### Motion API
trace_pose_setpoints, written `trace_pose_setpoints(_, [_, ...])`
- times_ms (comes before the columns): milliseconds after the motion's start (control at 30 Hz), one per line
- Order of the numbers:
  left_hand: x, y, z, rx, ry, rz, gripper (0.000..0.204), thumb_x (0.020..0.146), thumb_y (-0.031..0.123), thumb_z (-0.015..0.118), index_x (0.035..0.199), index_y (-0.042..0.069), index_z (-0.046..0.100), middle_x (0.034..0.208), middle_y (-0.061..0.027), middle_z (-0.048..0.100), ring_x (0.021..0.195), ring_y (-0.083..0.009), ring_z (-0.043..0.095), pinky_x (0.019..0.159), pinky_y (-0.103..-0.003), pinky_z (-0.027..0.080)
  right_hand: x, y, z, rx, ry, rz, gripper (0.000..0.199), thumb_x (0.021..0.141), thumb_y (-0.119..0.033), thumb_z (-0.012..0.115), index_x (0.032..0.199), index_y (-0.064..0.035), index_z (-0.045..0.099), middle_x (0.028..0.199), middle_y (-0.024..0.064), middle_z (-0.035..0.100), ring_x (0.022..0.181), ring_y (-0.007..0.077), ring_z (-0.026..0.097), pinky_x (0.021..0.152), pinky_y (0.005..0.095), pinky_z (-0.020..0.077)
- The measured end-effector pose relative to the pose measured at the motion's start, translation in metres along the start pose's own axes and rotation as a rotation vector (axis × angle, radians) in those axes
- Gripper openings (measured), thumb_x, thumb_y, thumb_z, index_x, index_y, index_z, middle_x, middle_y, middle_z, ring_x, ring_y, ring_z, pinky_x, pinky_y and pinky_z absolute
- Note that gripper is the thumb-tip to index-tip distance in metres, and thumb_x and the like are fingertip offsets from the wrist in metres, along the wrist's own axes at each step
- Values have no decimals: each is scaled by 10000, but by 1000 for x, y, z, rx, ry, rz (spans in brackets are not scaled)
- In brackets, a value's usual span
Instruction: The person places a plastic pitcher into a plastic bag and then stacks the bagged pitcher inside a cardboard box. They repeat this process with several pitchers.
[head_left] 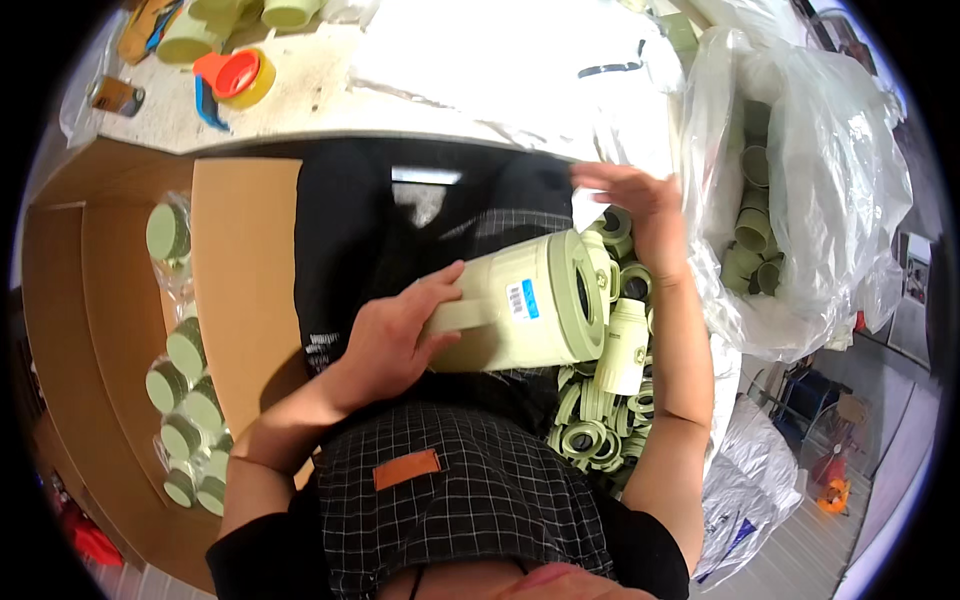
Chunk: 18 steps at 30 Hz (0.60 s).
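Observation:
My left hand [395, 335] is closed round the lower end of a large pale green tumbler [500, 315], which lies tilted on its side above my lap. Its green lid [577, 297] points right, and a blue-and-white barcode sticker is on its side. My right hand [640, 215] hovers beyond the lid near the table's edge, slightly blurred, its fingers stretched out. A small white piece [588, 208] shows just under those fingers; whether they touch it is unclear. Below my right forearm lies a heap of green lids and handle rings [590, 435], with a smaller pale green bottle [624, 350] among them.
To my left stands an open cardboard box [245, 290] holding several wrapped green tumblers [186, 345]. On the white table [300, 100] are a roll of yellow tape [262, 80] with an orange piece and white plastic sheeting [450, 60]. A clear bag [830, 200] of green cups stands right.

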<state>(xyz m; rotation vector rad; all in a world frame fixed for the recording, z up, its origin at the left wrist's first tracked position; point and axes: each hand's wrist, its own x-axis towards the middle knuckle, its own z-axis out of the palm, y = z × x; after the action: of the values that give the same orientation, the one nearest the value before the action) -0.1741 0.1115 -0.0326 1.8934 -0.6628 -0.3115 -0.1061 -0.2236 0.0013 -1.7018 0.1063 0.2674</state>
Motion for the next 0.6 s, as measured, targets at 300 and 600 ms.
trace_pose_setpoints(300, [76,77,-61,101,-81,565,175,892,244,697,991,103,666,1081,-104,714,894,-239,685,786,-347,534,-22,48,38,114,-256,15,811,1016,-634,333,1138,95,665,1059,183,719,1017,242,680,933,351,516])
trace_pose_setpoints(600, [351,-98,-36,636,423,257,325,808,256,768,1018,13,719,971,-118,694,973,-317,613,927,-418,497,6,47,33,-11,-229,-122,503,1026,-407,458,1119,33,684,1004,156,733,972,262,696,889,338,522])
